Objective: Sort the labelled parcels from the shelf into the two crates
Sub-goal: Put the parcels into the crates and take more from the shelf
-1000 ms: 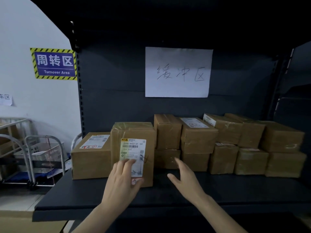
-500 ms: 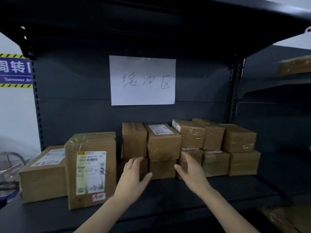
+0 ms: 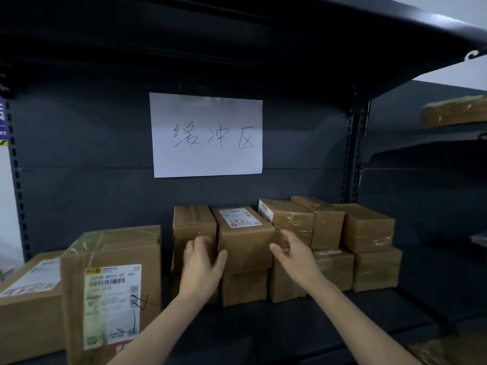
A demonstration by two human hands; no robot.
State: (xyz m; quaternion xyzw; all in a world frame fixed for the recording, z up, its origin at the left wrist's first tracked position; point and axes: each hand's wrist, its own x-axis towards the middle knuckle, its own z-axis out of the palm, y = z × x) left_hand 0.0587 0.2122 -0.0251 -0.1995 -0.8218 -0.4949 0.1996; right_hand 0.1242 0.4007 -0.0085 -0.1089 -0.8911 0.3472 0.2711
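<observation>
- Reaching into the dark shelf (image 3: 303, 327), we have both hands on 1 labelled parcel (image 3: 243, 239).
- Our left hand (image 3: 201, 270) presses its left side and our right hand (image 3: 295, 255) its right side, clamping it between them.
- It sits on a lower box (image 3: 243, 287) in the stack.
- A larger taped box (image 3: 113, 291) stands near the front left.
- No crates are in view.

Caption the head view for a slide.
Both hands, left hand and right hand, close around a top-row parcel on the shelf.
</observation>
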